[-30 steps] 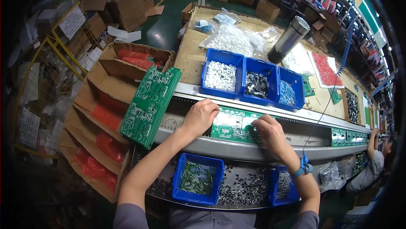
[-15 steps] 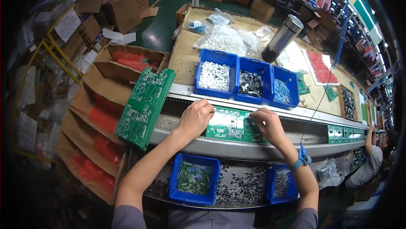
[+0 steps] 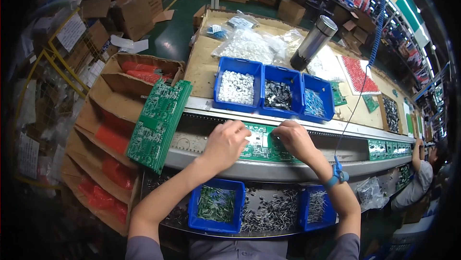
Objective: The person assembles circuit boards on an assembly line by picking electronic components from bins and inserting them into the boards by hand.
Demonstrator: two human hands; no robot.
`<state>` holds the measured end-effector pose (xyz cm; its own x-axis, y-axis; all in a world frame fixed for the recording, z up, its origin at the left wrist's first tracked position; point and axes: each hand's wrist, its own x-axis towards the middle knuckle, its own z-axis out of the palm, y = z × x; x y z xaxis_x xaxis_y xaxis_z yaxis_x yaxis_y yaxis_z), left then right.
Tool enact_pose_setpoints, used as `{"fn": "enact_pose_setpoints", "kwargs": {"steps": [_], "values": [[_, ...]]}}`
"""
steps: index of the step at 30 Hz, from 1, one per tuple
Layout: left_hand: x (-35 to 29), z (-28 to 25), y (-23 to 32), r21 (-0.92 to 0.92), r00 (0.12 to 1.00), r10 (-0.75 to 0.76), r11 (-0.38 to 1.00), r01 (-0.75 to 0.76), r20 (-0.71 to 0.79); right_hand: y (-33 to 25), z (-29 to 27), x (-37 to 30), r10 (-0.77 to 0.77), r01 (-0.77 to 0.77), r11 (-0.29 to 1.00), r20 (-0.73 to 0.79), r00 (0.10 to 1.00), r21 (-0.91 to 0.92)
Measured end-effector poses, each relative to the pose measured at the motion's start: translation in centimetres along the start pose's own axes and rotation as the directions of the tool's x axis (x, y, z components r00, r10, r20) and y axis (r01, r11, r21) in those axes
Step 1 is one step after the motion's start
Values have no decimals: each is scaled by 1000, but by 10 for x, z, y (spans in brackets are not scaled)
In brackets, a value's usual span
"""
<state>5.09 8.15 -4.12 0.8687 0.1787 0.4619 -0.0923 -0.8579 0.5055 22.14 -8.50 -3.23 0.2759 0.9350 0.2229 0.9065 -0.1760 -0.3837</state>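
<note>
A green circuit board (image 3: 259, 137) lies in the conveyor rail in front of me, with both hands over it. My left hand (image 3: 224, 146) covers the board's left end, its fingers bent and drawn together with the tips over the board. Over the right half, my right hand (image 3: 295, 140) has thumb and fingers pinched close to the surface. Whatever small part either hand may hold is hidden by the fingers. A blue strap (image 3: 337, 175) circles my right wrist. Left of the board, a stack of green circuit boards (image 3: 156, 125) leans on a cardboard rack.
Beyond the rail stand blue bins of white connectors (image 3: 236, 87), black parts (image 3: 278, 95) and blue parts (image 3: 315, 103). Nearer me are a bin of green parts (image 3: 216, 203), loose leaded components (image 3: 271, 211) and another blue bin (image 3: 317, 207). A steel flask (image 3: 314, 41) stands behind. Another person (image 3: 418, 183) works at right.
My left hand has moved right, farther over the board. The right hand has shifted a little left, so the hands are closer together. The whole view has slid slightly.
</note>
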Motion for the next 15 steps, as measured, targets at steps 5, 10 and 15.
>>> {"fn": "enact_pose_setpoints", "kwargs": {"steps": [5,10,15], "values": [[-14,10,27,-51,945,147,989,-138,294,2,1,1,0,0,1000,0,1000,25],[-22,20,32,41,930,172,980,-195,326,2,0,4,44,-46,996,24,999,70],[-21,17,34,26,908,141,986,-165,394,-1,4,-2,-14,14,999,-6,1000,-40]]}}
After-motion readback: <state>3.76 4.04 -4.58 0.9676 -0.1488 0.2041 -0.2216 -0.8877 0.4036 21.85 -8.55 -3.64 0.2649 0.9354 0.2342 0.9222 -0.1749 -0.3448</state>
